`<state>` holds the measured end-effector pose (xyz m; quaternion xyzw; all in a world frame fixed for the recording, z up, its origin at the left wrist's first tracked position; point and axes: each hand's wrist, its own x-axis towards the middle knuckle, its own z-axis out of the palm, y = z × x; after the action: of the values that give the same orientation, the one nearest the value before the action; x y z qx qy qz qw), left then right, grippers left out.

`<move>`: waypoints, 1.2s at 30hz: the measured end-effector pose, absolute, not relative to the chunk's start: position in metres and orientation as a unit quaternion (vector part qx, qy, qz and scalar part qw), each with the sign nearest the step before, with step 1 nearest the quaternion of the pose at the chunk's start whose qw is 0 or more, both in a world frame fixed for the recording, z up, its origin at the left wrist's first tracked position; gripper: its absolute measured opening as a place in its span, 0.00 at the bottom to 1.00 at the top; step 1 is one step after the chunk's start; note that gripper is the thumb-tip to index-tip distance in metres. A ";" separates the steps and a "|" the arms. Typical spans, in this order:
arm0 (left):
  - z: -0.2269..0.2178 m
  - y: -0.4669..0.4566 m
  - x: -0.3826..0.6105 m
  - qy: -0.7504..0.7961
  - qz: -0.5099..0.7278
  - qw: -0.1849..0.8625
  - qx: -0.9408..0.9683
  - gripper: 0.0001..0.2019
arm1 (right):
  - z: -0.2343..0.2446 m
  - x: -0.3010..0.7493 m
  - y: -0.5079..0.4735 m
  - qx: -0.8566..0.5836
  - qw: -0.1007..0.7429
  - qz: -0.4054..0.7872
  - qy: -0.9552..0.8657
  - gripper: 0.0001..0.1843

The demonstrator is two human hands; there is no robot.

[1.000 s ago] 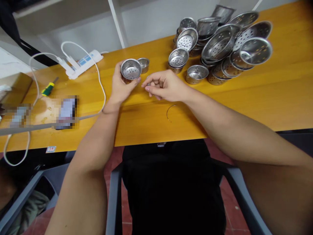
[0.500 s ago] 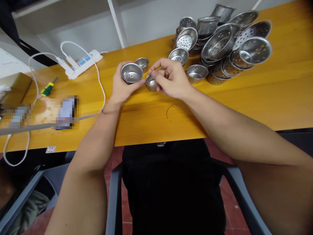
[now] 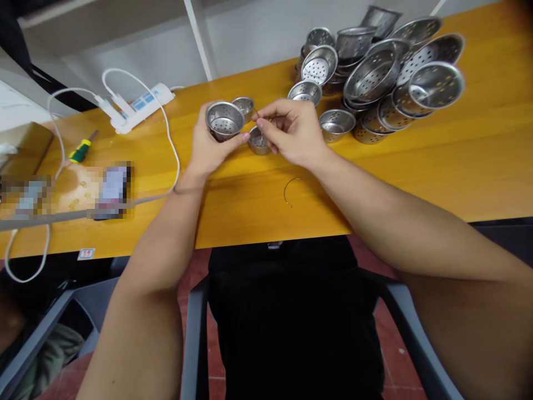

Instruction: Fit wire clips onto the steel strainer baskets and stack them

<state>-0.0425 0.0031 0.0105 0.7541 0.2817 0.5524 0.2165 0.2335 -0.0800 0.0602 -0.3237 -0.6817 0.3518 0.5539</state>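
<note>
My left hand [image 3: 204, 149] is closed around a small perforated metal cup [image 3: 225, 125], its open mouth facing up, with the thumb along the near side. To the right of it, my right hand [image 3: 296, 133] pinches a thin wire [image 3: 255, 113] between thumb and fingertips; part of the wire is hidden by the fingers. Below those fingertips stands a small shallow metal cup [image 3: 259, 145], and another small metal cup [image 3: 244, 109] is just behind the held one. A curved piece of thin wire [image 3: 285, 191] lies on the table nearer to me.
Stacks of perforated metal cups and bowls [image 3: 370, 78] fill the back right of the table [image 3: 250, 216]. At left are a white power strip [image 3: 144, 108] with cables, a green-and-yellow screwdriver [image 3: 81, 151] and a blurred-out phone [image 3: 112, 191]. Someone's arm shows at far left.
Both hands stay nearly in place. The held cup has tilted slightly, and the right fingertips with the wire have shifted a little.
</note>
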 end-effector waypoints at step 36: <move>0.026 -0.046 -0.009 0.289 0.474 0.240 0.796 0.57 | 0.075 0.240 -0.096 -0.375 0.526 0.275 -0.712 0.20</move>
<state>-0.0093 -0.0457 0.0256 0.7959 0.2895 0.4743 0.2401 0.2400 -0.0962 0.0746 -0.3748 -0.7119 0.2752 0.5262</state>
